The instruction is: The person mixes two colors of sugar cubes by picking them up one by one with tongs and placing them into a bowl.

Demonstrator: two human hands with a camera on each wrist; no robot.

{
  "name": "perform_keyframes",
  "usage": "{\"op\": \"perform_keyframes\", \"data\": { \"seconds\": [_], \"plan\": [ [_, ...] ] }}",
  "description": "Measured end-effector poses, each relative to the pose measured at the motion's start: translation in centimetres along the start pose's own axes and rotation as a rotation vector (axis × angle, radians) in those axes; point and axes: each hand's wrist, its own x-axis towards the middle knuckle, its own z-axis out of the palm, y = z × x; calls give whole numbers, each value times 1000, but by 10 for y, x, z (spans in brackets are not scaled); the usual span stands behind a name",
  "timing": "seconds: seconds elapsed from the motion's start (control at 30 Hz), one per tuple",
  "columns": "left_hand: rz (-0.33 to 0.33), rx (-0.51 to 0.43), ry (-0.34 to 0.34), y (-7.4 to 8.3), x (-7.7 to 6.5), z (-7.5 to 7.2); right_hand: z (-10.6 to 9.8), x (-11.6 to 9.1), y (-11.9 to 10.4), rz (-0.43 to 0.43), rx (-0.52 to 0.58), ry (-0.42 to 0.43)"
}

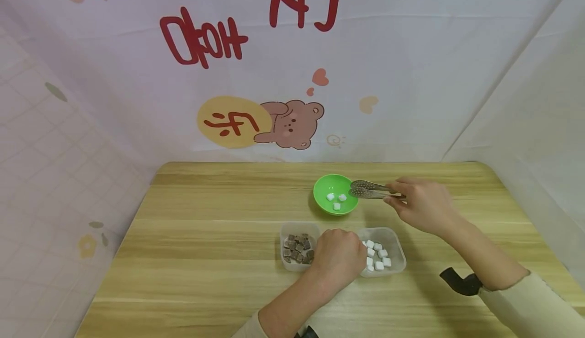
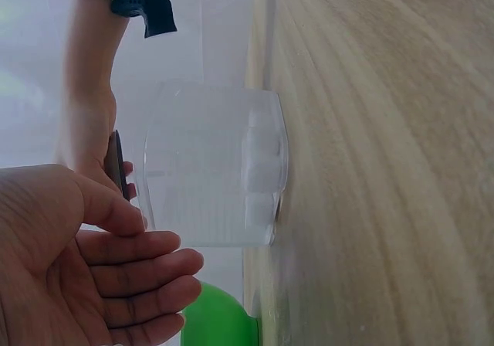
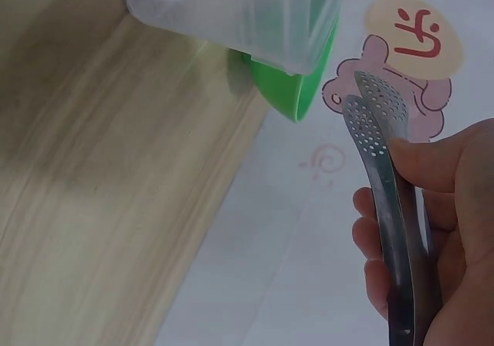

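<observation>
In the head view my right hand (image 1: 422,203) grips metal tongs (image 1: 370,190) with perforated tips, held over the right rim of a green bowl (image 1: 322,205). Three white cubes (image 1: 342,197) lie in the bowl. The tongs' two tips stand slightly apart with nothing between them in the right wrist view. My left hand (image 1: 340,254) bends over the left rim of a clear plastic container (image 1: 396,269) of white cubes. Its thumb and index finger meet at that rim in the left wrist view, the other fingers loosely curled along the outside.
Left of the left hand stands a second clear container (image 1: 284,262) with several brown cubes (image 1: 298,246), partly covered by that hand. Everything rests on a wooden table (image 1: 205,257). A white printed cloth (image 1: 388,64) hangs behind it and along both sides.
</observation>
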Motion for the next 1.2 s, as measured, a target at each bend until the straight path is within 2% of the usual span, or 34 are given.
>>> {"op": "perform_keyframes", "data": {
  "seconds": [0.17,0.47,0.7,1.0,1.2],
  "plan": [
    [-3,2,-2,1,0,0,-5,-5,0,-7,14,30],
    [-18,-28,-5,0,0,2,-33,-21,5,-77,15,64],
    [-17,-44,13,1,0,0,-47,-34,6,-134,18,75],
    [-9,-49,34,1,-1,2,-58,-51,-10,-172,-30,33],
    [7,-49,47,0,-1,2,-55,-59,-18,-192,-53,-11]
  ]
}}
